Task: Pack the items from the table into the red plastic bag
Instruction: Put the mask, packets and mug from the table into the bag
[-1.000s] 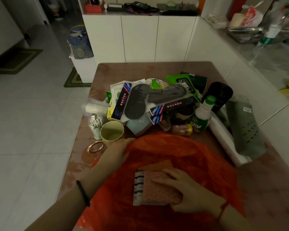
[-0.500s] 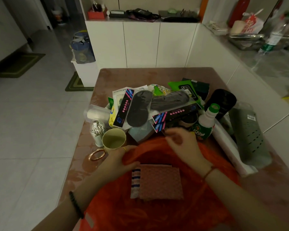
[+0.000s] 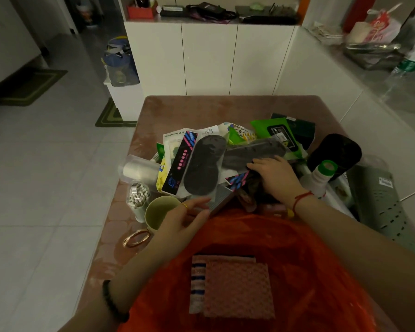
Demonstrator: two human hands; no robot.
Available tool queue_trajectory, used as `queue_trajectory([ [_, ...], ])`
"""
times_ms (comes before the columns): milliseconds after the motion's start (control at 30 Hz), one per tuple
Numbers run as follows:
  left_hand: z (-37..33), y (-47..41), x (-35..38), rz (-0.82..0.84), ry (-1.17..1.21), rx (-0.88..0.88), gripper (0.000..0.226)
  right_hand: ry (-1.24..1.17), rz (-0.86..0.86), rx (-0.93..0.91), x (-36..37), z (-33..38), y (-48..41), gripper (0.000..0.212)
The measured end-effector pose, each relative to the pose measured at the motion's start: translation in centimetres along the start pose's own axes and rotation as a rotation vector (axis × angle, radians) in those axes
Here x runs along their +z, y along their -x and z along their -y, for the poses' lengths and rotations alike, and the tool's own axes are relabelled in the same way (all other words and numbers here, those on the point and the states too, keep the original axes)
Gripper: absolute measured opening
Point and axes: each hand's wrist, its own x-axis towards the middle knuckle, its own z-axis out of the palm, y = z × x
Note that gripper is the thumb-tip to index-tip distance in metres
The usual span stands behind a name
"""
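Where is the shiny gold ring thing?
The gold bangle lies on the table's left edge, just in front of the pale green cup.

Left hand [image 3: 182, 218] reaches forward from lower left, palm down, fingers [image 3: 199, 202] loosely spread and pointing right and forward, a yellow ring on one finger, nothing gripped. Left forearm bare, dark bead bracelet at the wrist. Right hand [image 3: 272, 177] extends further forward from the right, palm down, fingers curled downward, thumb side toward the left; whether it grips anything cannot be told. Right forearm bare, crossing diagonally from lower right, red string around the wrist.
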Motion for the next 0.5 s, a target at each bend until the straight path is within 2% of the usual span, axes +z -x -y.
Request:
queue_trajectory([
  [67,-0.2,-0.4,0.1,-0.009,0.027,-0.036,0.02,-0.041,-0.072,-0.038,-0.6,-0.7,0.2,0.049],
  [167,-0.1,-0.9,0.2,-0.045,0.104,-0.072,0.033,-0.088,-0.368,-0.14,-1.9,-1.7,0.6,0.04],
  [233,-0.7,-1.0,0.4,-0.073,0.233,-0.09,0.028,-0.1,-0.526,-0.152,-3.4,-2.5,0.9,0.024],
  [267,-1.4,-1.1,0.5,-0.075,0.327,-0.121,0.027,-0.111,-0.605,-0.154,-4.5,-2.8,1.1,0.023],
  [333,-2.9,-1.3,0.7,-0.021,0.545,-0.245,0.037,-0.169,-0.759,-0.18,-6.9,-2.9,1.5,0.026],
  [433,-4.7,-1.0,0.8,0.116,0.835,-0.461,0.061,-0.3,-1.022,-0.294,-9.6,-1.8,3.4,0.016],
  [500,-5.6,-0.6,1.1,0.207,0.987,-0.515,0.075,-0.396,-1.081,-0.404,-10.1,0.2,5.7,0.023],
])
